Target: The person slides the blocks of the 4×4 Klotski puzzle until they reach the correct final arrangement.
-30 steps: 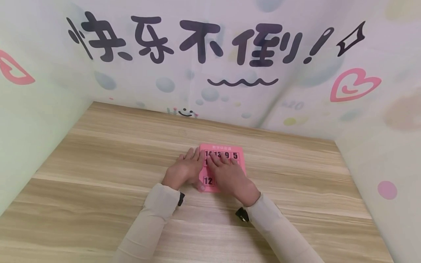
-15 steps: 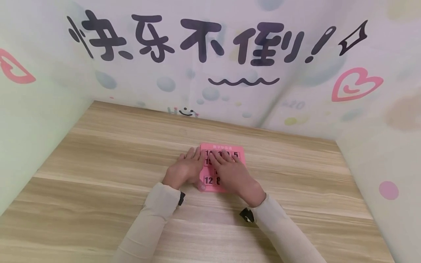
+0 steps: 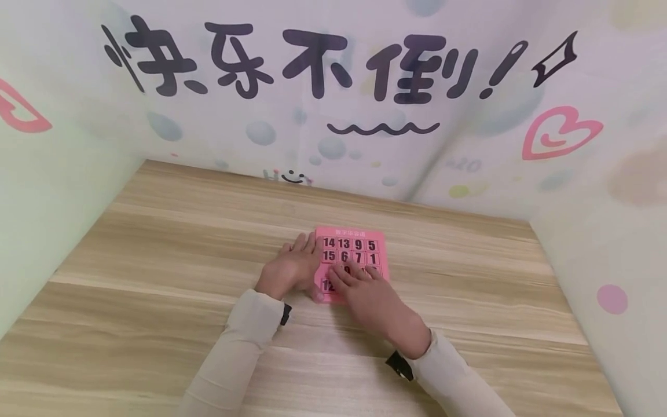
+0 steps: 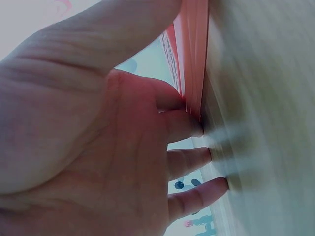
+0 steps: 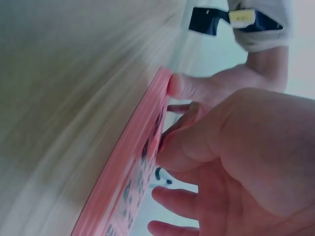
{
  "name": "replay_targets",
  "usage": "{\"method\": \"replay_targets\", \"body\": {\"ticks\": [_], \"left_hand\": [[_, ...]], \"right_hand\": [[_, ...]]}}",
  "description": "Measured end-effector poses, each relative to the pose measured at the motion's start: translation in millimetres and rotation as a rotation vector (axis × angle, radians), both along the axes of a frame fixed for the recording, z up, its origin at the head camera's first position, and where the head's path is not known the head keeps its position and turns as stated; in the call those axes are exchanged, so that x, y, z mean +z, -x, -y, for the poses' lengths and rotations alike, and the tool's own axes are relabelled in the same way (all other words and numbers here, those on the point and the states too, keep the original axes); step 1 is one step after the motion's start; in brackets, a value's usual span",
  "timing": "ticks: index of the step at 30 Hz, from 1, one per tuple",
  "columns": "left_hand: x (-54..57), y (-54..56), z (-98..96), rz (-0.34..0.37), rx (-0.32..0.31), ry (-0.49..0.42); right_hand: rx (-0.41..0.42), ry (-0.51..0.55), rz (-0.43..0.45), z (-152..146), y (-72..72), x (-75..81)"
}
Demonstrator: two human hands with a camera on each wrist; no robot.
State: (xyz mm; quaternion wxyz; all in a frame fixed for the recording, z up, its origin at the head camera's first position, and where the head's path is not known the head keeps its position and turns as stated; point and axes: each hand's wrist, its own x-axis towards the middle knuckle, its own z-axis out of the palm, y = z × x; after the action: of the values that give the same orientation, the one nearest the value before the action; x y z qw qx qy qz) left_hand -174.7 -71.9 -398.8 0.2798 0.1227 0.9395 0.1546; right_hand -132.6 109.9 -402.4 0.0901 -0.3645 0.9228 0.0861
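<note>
A pink number sliding puzzle lies flat on the wooden table, its top rows reading 14 13 9 5 and 15 6 7 1. Along its left edge my left hand braces the frame, thumb on the near-left corner, outer fingertips on the tabletop. My right hand lies over the lower rows with straight fingers, fingertips on the third row of tiles. It hides most of the bottom row; the 12 tile shows beside its forefinger. In the right wrist view, the right thumb is close against the tile face.
Wood-grain tabletop surrounds the puzzle. A printed white backdrop with large black characters rises behind the table, with pale panels on both sides. Black straps circle both wrists.
My right hand has slid toward the near edge of the puzzle, uncovering the top two rows and leaving its fingertips on the third. My left hand stays in place at the left edge.
</note>
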Motion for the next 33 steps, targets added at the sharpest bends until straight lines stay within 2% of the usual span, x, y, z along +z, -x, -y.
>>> {"method": "replay_targets", "body": {"ticks": [6, 12, 19, 33], "left_hand": [[0.0, -0.5, 0.9, 0.002, 0.005, -0.011], [-1.5, 0.2, 0.8, 0.004, 0.019, -0.025], [-2.3, 0.4, 0.6, 0.009, 0.022, -0.037], [-1.9, 0.2, 0.6, -0.001, 0.022, -0.037]], "right_hand": [[0.042, -0.05, -0.001, -1.4, -15.3, 3.6], [0.063, -0.048, -0.05, -1.6, -23.5, 0.7], [0.075, -0.02, -0.107, -1.9, -25.4, -3.2], [0.054, 0.002, -0.064, -1.7, -23.0, -4.6]]}}
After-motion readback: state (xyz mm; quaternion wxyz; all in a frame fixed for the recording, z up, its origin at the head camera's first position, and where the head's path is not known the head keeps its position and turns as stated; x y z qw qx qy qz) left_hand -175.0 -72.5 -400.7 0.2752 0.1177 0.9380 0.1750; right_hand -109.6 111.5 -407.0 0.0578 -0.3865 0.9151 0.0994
